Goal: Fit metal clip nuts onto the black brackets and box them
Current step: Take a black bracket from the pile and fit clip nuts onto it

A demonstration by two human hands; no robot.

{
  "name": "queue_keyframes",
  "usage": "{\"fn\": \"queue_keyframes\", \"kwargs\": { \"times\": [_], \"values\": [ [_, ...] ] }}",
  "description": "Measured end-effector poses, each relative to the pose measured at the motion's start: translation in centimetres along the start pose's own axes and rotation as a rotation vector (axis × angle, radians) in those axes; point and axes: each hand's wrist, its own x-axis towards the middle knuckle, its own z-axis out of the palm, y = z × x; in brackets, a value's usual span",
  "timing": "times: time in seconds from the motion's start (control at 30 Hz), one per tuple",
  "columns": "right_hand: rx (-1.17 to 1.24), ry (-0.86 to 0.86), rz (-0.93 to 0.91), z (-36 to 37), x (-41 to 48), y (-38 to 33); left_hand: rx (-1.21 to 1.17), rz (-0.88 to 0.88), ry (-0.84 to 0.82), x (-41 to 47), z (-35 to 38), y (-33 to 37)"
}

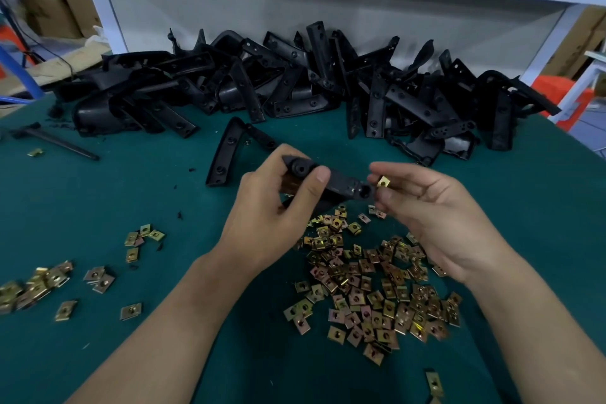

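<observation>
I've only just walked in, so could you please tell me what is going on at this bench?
A person's left hand grips a black bracket while the right hand pinches one clip nut right at the bracket's end, apparently not yet pushed on. A heap of clip nuts lies below the hands on the green mat, and a pile of brackets waits behind. No box is in view.

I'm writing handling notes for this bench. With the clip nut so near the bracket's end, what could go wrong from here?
The right hand pinches the clip nut by fingertips alone; it could slip and drop into the pile of nuts below. The left hand holds the bracket toward its other end, so the free end might twist when the nut is pushed on.
</observation>
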Motion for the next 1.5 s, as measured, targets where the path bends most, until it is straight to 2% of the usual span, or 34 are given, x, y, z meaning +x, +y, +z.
{"fn": "queue_keyframes", "kwargs": {
  "times": [0.2, 0.5, 0.97, 1.1, 1.27, 1.4, 1.5],
  "values": [
    [0.184, 0.024, 0.035, 0.1, -0.2, -0.8, -0.078, -0.023, -0.107, -0.1, 0.1, 0.2],
    [0.077, -0.010, 0.015, 1.4, -0.5, -0.5, -0.115, -0.043, -0.168, 0.0, 0.0, 0.3],
    [0.055, 0.091, 0.012, 2.8, -0.6, 0.1, -0.052, -0.067, -0.053, 0.2, 0.5, 0.0],
    [0.021, 0.067, -0.029, 3.1, -0.7, 0.6, -0.038, -0.084, -0.010, 0.2, 0.4, 0.1],
    [-0.146, 0.046, -0.127, 2.9, -0.7, 0.8, -0.031, -0.073, -0.003, 0.1, 0.5, 0.2],
    [-0.246, -0.027, -0.108, 2.3, -0.7, 0.7, -0.046, -0.121, 0.034, 0.3, 0.2, 0.0],
    [-0.355, 0.121, -0.117, 1.7, -0.3, 0.7, -0.110, -0.147, 0.092, 0.5, -0.3, -0.2]
  ]
}}
